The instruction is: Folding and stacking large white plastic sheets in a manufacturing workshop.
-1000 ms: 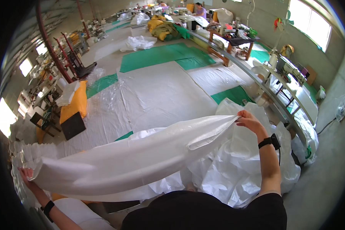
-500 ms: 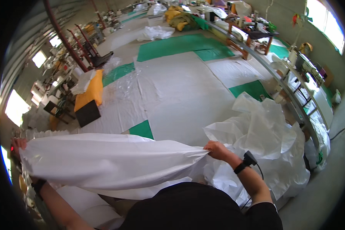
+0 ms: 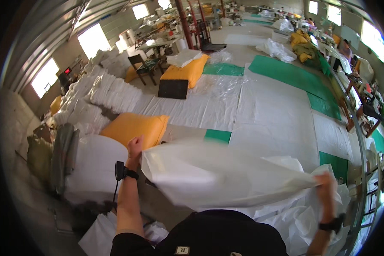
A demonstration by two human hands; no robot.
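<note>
A wide white plastic-looking sheet (image 3: 226, 177) is stretched across in front of me, its middle blurred by motion. At its left end my left hand (image 3: 135, 147) is closed, its fist against the sheet's upper corner. On the other side my right hand (image 3: 325, 183) is smeared by movement, and the sheet narrows into gathered folds where it grips. Each wrist wears a black strap; the left one carries a small black device (image 3: 120, 170) with a cable. More crumpled white sheeting (image 3: 292, 224) lies below and behind the right end.
An orange bulging sack (image 3: 136, 129) lies beyond my left hand, with piled white bundles (image 3: 115, 91) further left. White and green sheets (image 3: 281, 77) cover the floor ahead. A metal rail (image 3: 357, 170) runs along the right side. A co-worker (image 3: 345, 50) is at the far right.
My view has swung left, bringing the orange sack and white bundles into sight. Both hands still hold the sheet apart; my left hand is now raised, and the sheet is moving.
</note>
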